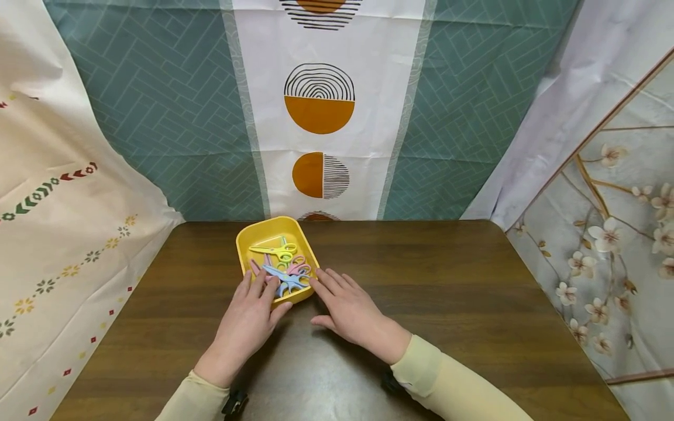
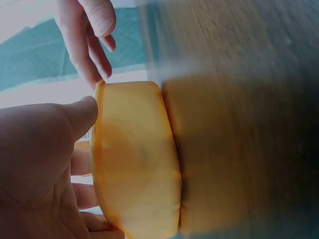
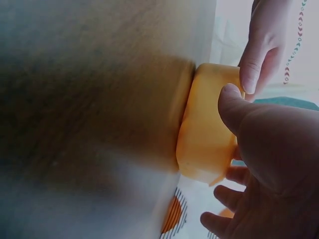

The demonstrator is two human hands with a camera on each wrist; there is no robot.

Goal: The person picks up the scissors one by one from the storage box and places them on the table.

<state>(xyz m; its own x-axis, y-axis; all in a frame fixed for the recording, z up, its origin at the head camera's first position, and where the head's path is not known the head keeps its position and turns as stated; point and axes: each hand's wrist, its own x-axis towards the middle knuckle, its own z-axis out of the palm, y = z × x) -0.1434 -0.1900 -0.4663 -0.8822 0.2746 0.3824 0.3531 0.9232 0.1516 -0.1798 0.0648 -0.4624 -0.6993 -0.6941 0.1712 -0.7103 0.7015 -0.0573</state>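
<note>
A yellow plastic tray stands on the table, with several scissors inside. Yellow scissors lie toward its far end; blue scissors lie nearer, over pink scissors. My left hand is at the tray's near left corner, fingers extended over the rim and thumb at the near rim. In the left wrist view its thumb meets the rim of the tray. At the near right side, my right hand has straight fingers at the rim, and its thumb stands away from them.
The brown wooden table spreads out on both sides of the tray. A patterned curtain hangs behind its far edge. Printed cloths flank it, one on the left and one with flowers on the right.
</note>
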